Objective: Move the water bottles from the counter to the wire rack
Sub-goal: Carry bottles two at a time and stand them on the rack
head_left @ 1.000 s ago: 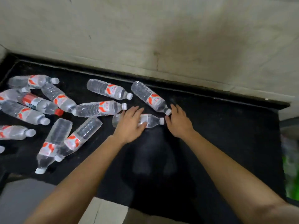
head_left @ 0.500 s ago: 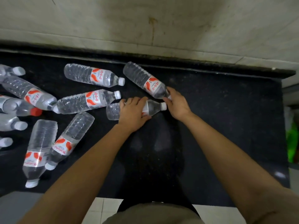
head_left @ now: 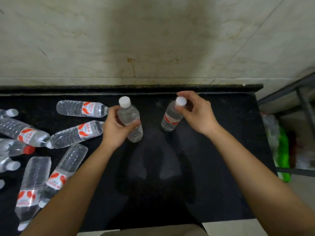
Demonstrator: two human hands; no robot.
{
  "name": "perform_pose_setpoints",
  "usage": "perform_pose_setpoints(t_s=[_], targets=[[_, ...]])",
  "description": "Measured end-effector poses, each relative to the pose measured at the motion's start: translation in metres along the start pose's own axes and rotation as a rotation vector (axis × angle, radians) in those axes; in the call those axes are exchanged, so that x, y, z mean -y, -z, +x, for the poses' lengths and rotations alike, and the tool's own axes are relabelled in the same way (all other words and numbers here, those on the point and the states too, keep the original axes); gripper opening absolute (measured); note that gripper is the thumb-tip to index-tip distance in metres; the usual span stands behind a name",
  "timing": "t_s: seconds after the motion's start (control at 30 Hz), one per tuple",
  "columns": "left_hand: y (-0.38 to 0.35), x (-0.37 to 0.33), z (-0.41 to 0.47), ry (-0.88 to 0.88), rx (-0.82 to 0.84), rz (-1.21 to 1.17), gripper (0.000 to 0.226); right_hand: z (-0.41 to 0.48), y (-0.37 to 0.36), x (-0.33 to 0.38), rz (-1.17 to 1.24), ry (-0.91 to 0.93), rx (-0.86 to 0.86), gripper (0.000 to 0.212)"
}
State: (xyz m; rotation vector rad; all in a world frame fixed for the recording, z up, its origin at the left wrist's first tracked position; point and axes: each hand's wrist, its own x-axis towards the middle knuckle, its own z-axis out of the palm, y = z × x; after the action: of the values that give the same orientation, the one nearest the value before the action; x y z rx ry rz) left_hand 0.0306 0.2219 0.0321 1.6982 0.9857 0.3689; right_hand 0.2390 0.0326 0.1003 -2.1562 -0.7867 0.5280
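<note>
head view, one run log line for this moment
left hand: grips bottle by body | right hand: pinches second bottle at cap | counter: other bottles lying at left | rack: none placed

On the counter (head_left: pixel 221 167) before the wall (head_left: pixel 153 40) we hold two bottles side by side, one in our left hand (head_left: pixel 117 128), one in our right hand (head_left: pixel 196 114), with the loose bottles (head_left: pixel 75 133) lying to the left.

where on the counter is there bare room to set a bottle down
Free: the black counter right of the right hand, out to its edge, and the near strip between the forearms. Crowded: the left side, covered in lying bottles.
</note>
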Motion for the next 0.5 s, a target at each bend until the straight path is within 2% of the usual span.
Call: perform_pose_setpoints(t_s=[0.13, 0.23, 0.37, 0.5], targets=[[-0.016, -0.008, -0.003, -0.009, 0.039, 0.022, 0.066, -0.003, -0.019, -0.009, -0.029, 0.090, 0.099, 0.044], [-0.024, -0.011, 0.007, -0.009, 0.065, 0.033, 0.074, -0.015, -0.034, -0.026, 0.024, 0.103, 0.086, 0.051], [-0.024, -0.014, 0.019, -0.040, 0.160, 0.106, 0.083, -0.028, -0.050, -0.040, -0.035, 0.212, 0.055, 0.081], [-0.028, -0.014, 0.015, -0.026, 0.173, 0.095, 0.082, -0.028, -0.048, -0.043, 0.001, 0.190, 0.040, 0.087]])
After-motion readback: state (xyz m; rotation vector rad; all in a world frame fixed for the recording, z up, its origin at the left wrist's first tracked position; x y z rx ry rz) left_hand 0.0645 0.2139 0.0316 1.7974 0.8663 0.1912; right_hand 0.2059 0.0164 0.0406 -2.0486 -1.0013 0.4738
